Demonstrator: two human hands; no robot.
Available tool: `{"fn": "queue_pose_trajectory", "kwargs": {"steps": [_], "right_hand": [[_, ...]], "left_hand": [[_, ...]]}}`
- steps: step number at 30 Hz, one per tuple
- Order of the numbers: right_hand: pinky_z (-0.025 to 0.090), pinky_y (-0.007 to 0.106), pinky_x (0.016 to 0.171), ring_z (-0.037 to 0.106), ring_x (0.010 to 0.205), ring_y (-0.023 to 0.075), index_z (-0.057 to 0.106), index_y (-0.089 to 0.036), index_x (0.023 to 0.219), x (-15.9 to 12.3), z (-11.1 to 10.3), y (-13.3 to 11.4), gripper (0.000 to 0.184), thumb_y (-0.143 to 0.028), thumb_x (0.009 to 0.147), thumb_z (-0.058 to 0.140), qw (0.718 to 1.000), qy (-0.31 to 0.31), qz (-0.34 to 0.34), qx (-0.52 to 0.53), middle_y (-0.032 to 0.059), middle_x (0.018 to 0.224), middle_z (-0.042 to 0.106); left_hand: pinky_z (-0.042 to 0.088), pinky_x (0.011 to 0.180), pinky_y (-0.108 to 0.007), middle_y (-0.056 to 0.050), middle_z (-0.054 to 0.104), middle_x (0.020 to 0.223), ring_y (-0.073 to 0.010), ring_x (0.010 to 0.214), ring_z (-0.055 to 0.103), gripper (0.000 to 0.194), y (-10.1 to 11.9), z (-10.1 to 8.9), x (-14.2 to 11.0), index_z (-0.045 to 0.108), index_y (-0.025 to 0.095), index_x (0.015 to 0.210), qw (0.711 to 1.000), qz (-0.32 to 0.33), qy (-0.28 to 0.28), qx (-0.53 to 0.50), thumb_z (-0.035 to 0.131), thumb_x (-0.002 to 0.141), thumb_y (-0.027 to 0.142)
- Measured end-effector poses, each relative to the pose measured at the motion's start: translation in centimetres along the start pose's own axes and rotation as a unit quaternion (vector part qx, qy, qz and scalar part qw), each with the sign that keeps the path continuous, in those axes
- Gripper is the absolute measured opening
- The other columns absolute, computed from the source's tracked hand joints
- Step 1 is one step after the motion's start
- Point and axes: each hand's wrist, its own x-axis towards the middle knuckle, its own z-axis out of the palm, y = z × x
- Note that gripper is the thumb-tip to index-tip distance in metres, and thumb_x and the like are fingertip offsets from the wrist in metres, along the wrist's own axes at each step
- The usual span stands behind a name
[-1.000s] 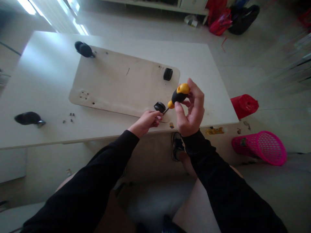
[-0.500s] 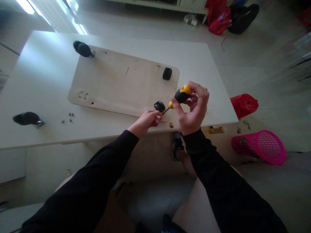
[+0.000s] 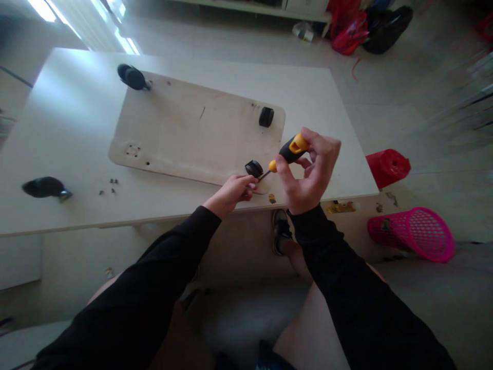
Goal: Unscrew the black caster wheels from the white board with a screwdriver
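Right hand [image 3: 316, 177] has turned rightward, pinching tilted screwdriver [image 3: 287, 152]; tip unclear.

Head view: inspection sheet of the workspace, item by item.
Surface: white table, small sticker near its front edge.
Job's things: pale board with black casters at three corners; a fourth caster and small screws lie on the table.
Clutter: red and black bags by the cabinet.
Hands: right hand holds screwdriver; left hand by its tip.
Cables: nothing certain; thin dark line at far left unclear.
Surroundings: pink basket and red container near the table's right end.
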Motion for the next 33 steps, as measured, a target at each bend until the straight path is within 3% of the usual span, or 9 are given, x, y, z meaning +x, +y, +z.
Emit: {"fn": "queue_pose_trajectory", "kwargs": {"steps": [3,8,13,19,24,27,33], "right_hand": [[0.066,0.032,0.074,0.066,0.116,0.0213,0.058,-0.038,0.143,-0.1,0.09,-0.03,0.047,-0.043,0.097,0.069,1.0,0.01,0.016,0.013,0.0047,0.13,0.057],[0.068,0.033,0.083,0.067,0.119,0.022,0.05,-0.036,0.151,-0.05,0.19,-0.19,0.049,-0.032,0.103,0.058,1.0,-0.001,0.003,0.027,0.0078,0.143,0.06],[0.067,0.032,0.073,0.065,0.114,0.0223,0.055,-0.036,0.143,0.07,0.31,0.25,0.048,-0.039,0.096,0.068,1.0,0.017,0.002,0.012,0.0059,0.131,0.06],[0.069,0.035,0.081,0.068,0.12,0.0229,0.052,-0.037,0.151,-0.08,0.34,-0.13,0.049,-0.037,0.102,0.057,0.998,0.004,0.018,0.059,0.0078,0.142,0.06],[0.067,0.031,0.072,0.066,0.118,0.0223,0.056,-0.039,0.145,-0.06,0.4,0.12,0.049,-0.045,0.098,0.068,0.999,0.015,0.012,0.038,0.0058,0.132,0.057],[0.068,0.03,0.07,0.067,0.115,0.0216,0.055,-0.04,0.147,-0.18,0.45,0.18,0.048,-0.046,0.1,0.064,0.999,0.012,0.026,0.046,0.0052,0.132,0.057],[0.068,0.025,0.068,0.07,0.114,0.0208,0.054,-0.035,0.15,-0.39,0.59,-0.11,0.051,-0.036,0.1,0.065,0.998,0.025,0.013,0.047,0.0076,0.134,0.061]], "left_hand": [[0.037,0.049,-0.022,0.001,0.059,0.07,-0.0055,0.046,0.049,0.018,-0.04,-0.02,0.06,0.066,0.013,0.081,1.0,-0.001,0.005,-0.003,0.064,0.098,0.009],[0.038,0.048,-0.022,0.001,0.06,0.07,-0.0056,0.046,0.048,0.016,0.03,0.03,0.04,0.066,0.013,0.082,1.0,-0.004,0.005,-0.005,0.063,0.098,0.009],[0.037,0.047,-0.021,0.001,0.06,0.07,-0.0053,0.045,0.048,0.016,-0.02,0.0,0.09,0.066,0.013,0.081,1.0,-0.003,0.009,-0.008,0.065,0.097,0.01],[0.037,0.047,-0.022,0.001,0.059,0.069,-0.0055,0.045,0.047,0.016,0.02,0.02,0.03,0.068,0.012,0.083,1.0,-0.006,0.007,-0.007,0.063,0.098,0.009],[0.037,0.047,-0.022,0.001,0.059,0.069,-0.0055,0.045,0.047,0.016,0.14,0.05,0.07,0.068,0.012,0.083,1.0,-0.007,0.009,-0.006,0.063,0.099,0.01],[0.038,0.048,-0.022,0.001,0.059,0.069,-0.0056,0.046,0.048,0.016,0.09,0.01,0.14,0.068,0.012,0.085,1.0,-0.007,0.004,-0.006,0.063,0.1,0.01],[0.037,0.049,-0.023,0.001,0.059,0.071,-0.0054,0.046,0.048,0.017,0.09,0.0,0.09,0.067,0.011,0.085,1.0,-0.004,0.0,-0.008,0.063,0.102,0.011]]}}
